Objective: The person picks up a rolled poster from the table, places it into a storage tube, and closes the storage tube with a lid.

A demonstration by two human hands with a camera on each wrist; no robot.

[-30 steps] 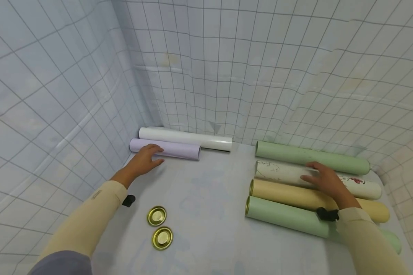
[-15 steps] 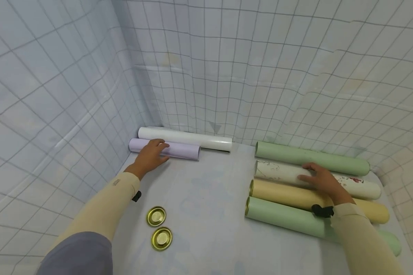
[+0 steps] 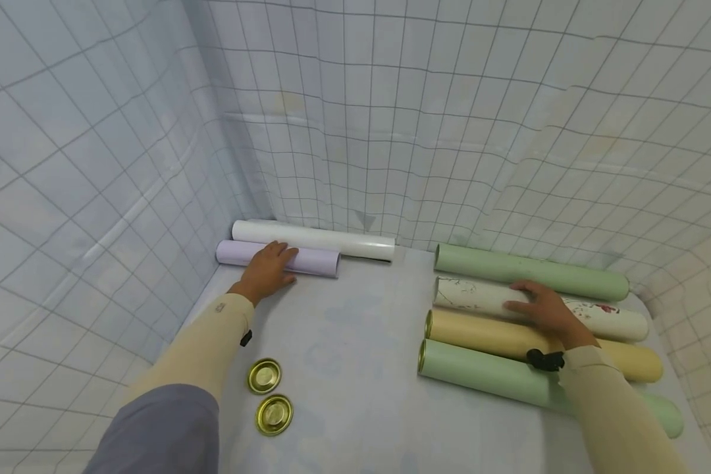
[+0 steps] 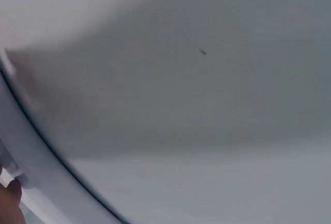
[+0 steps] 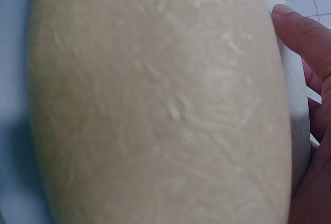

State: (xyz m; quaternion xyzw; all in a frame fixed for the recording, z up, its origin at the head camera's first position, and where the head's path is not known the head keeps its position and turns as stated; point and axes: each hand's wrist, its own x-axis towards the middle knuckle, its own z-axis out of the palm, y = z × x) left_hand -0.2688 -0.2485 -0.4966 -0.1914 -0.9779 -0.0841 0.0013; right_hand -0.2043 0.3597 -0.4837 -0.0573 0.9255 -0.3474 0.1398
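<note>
In the head view, my left hand (image 3: 268, 268) lies over a lilac tube (image 3: 315, 262), fingers across its top and thumb by its near side. The left wrist view shows a thumb (image 4: 13, 189) beside the pale tube (image 4: 44, 167). On the right, my right hand (image 3: 545, 307) spans a white tube with a floral print (image 3: 480, 297), thumb and index finger apart. Close to the right wrist camera is a yellow tube (image 5: 160, 100), with my thumb (image 5: 297, 27) at the edge of the white tube behind it. Both tubes lie flat.
A glossy white tube (image 3: 314, 236) lies behind the lilac one. A green tube (image 3: 527, 271) is behind the floral one, and another green tube (image 3: 480, 372) is nearest me. Two gold metal lids (image 3: 264, 376) rest at left front. Gridded white sheeting (image 3: 367, 131) surrounds the surface.
My left hand has moved right along the lilac tube and closer over it. My right hand has shifted slightly left over the floral tube. The tubes have stayed in place.
</note>
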